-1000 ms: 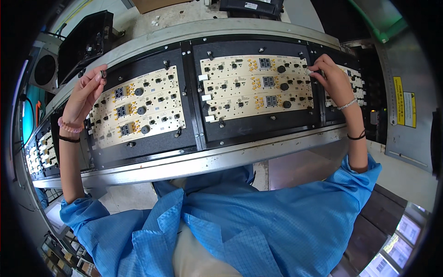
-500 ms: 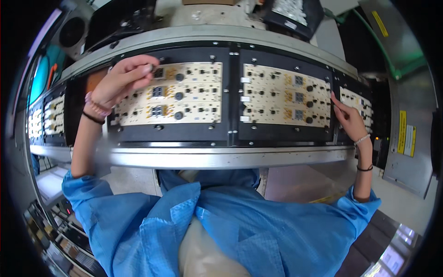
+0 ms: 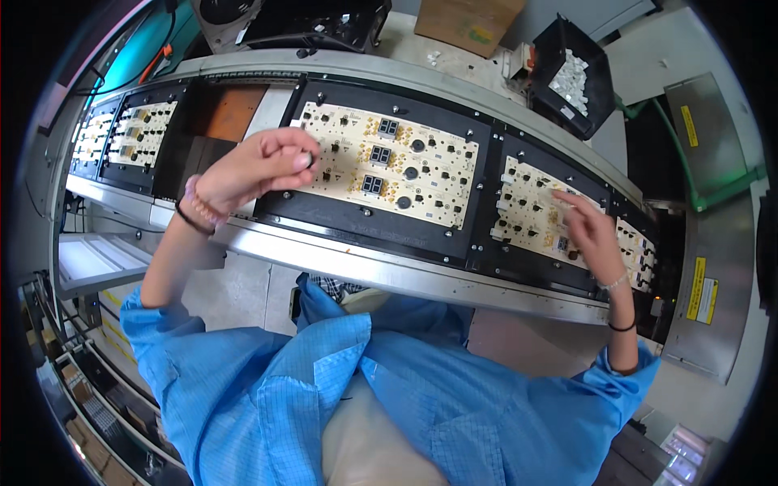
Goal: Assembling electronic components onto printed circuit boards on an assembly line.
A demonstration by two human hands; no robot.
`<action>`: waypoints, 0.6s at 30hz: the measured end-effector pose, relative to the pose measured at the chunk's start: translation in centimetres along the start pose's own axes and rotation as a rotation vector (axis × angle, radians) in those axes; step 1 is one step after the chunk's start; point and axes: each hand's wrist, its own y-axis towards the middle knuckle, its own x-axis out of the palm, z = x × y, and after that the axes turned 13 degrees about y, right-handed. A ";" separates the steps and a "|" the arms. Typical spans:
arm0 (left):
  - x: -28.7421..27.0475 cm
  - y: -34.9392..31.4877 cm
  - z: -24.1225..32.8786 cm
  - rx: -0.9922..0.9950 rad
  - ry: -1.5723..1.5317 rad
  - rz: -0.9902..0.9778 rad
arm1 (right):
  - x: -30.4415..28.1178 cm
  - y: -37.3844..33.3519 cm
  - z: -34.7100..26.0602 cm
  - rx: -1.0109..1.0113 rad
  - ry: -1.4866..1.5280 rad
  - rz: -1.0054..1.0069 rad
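Note:
My left hand [image 3: 258, 170] is closed in a pinch on a small dark round part [image 3: 308, 159], held above the left end of a cream circuit board panel [image 3: 442, 166]. That panel lies in a black carrier [image 3: 356, 223] and bears two-digit displays [image 3: 380, 155], black round buzzers [image 3: 411, 173] and small black buttons. Over a second cream board panel [image 3: 523, 198], in the carrier to the right, hovers my right hand [image 3: 593, 235]. Its index finger is stretched out and the others loosely bent, with nothing seen in them. This hand hides part of that panel.
A metal rail [image 3: 389, 275] runs along the near side of the carriers. More boards [image 3: 144, 134] sit at the far left. Behind the line stand a black bin of white parts [image 3: 570, 81], a cardboard box [image 3: 470, 24] and a black tray [image 3: 316, 24].
The view has turned, so the carriers now slant down to the right. My right hand has shifted from the right panel's right edge to above it. The left hand keeps its pinch.

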 end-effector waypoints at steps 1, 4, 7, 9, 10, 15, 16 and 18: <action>-0.6 -1.1 -0.6 0.004 -0.012 0.017 | 1.1 0.5 -0.8 0.059 0.087 -0.155; -1.3 -4.2 -1.8 -0.003 -0.064 0.061 | 2.9 1.9 -2.7 0.200 0.243 -0.450; -1.1 -6.8 -3.0 0.016 -0.070 0.151 | 4.0 3.1 -3.2 0.299 0.350 -0.623; -1.0 -8.7 -3.9 0.009 -0.132 0.201 | 4.9 3.3 -3.6 0.431 0.604 -0.534; -0.9 -10.2 -4.3 0.002 -0.160 0.252 | 5.4 3.1 -4.9 0.458 0.770 -0.529; -1.7 -15.5 -5.5 0.077 -0.329 0.189 | 7.7 -1.3 -6.5 0.498 0.744 -0.310; -1.9 -16.7 -5.7 0.082 -0.347 0.190 | 7.6 -2.6 -6.7 0.551 0.776 -0.265; -1.9 -18.6 -6.4 0.110 -0.396 0.177 | 7.5 -4.1 -7.0 0.640 0.788 -0.238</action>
